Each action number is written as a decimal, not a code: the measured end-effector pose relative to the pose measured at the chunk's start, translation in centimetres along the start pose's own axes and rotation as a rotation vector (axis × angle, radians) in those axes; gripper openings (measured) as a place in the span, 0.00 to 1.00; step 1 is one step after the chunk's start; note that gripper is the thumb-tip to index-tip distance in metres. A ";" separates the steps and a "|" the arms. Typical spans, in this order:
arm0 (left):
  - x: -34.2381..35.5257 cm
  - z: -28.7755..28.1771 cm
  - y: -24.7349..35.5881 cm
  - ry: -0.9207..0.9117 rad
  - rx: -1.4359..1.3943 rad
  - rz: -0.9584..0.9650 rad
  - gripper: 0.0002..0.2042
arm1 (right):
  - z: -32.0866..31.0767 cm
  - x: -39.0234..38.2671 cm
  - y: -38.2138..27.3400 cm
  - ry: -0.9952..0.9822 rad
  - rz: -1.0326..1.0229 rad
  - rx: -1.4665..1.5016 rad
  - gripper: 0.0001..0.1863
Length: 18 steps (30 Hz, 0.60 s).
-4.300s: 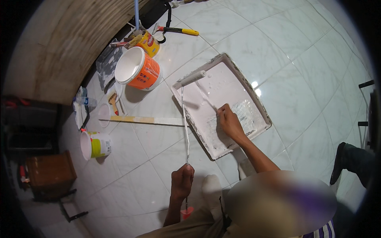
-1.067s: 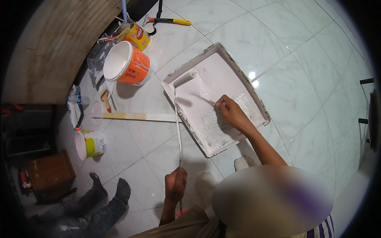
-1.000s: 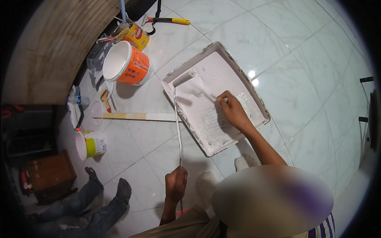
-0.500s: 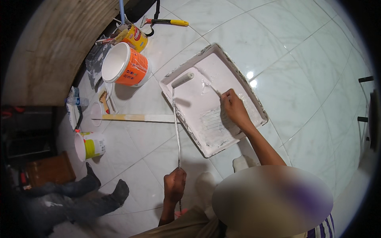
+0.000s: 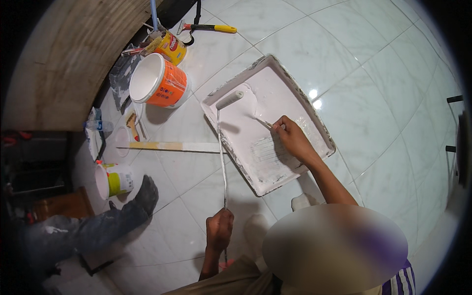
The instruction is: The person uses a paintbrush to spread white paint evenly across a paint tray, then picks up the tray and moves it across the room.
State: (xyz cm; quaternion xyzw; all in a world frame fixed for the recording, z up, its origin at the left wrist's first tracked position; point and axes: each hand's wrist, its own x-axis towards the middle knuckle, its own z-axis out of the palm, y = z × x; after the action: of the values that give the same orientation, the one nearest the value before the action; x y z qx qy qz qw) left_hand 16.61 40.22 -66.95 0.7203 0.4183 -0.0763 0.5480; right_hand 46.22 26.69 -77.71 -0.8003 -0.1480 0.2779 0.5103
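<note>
My left hand (image 5: pixel 220 230) is closed round the long thin handle of a paint roller (image 5: pixel 230 100). Its pale, paint-coated sleeve hangs over the far left part of a paint tray (image 5: pixel 327 139). That tray lies tilted on the floor and holds pale pinkish-white paint (image 5: pixel 275 93). Over the tray, the fingers of my right hand (image 5: pixel 295 140) pinch a thin, light-coloured stick-like tool (image 5: pixel 263 121). The tool's tip is at the paint; its exact kind is not clear. Below my right hand the ribbed slope shows thinner paint.
Left of the tray stand a white bucket with an orange label (image 5: pixel 169 86), a yellow can (image 5: pixel 172 48) and a small white-green tub (image 5: pixel 115 180). A scraper (image 5: pixel 211 28), a paintbrush (image 5: pixel 132 127) and a long flat stick (image 5: pixel 196 147) lie on the tiles. Another person's leg (image 5: pixel 108 226) reaches in from the left.
The tool in my right hand has swung, its tip now nearer to me in the paint. The roller stays almost in place. At the left, the other person's legs have shifted.
</note>
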 end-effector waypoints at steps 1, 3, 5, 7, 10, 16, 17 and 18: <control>0.1 0.1 0.0 0.008 0.050 0.071 0.21 | 0.0 -0.1 -0.4 0.049 0.047 0.031 0.14; 0.1 0.1 0.0 0.004 0.074 0.087 0.21 | -0.4 -0.1 -1.6 0.153 0.137 0.090 0.15; 0.1 0.1 0.2 -0.020 0.022 -0.024 0.21 | -0.4 0.1 0.1 0.059 0.073 0.050 0.14; 0.2 0.2 0.1 -0.004 0.036 0.044 0.21 | -0.1 -0.1 0.0 0.059 0.056 0.070 0.14; 0.3 0.2 -0.1 -0.011 0.042 0.114 0.21 | -0.2 0.0 0.0 0.117 0.059 0.103 0.14; 0.2 0.2 -0.2 -0.006 0.022 0.054 0.21 | -1.0 -0.3 -2.6 0.171 0.135 0.068 0.13; 0.2 0.2 0.0 -0.014 -0.036 -0.032 0.21 | -1.1 -0.3 -1.8 0.094 0.111 0.055 0.13; 0.3 0.1 0.0 -0.011 0.005 0.031 0.21 | -1.0 -0.3 -1.1 0.016 0.088 0.049 0.13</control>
State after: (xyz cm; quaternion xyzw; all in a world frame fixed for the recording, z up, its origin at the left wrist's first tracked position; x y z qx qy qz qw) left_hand 16.83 40.23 -67.15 0.7277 0.4040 -0.0731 0.5495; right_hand 46.63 26.28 -76.34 -0.7955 -0.1019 0.2973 0.5181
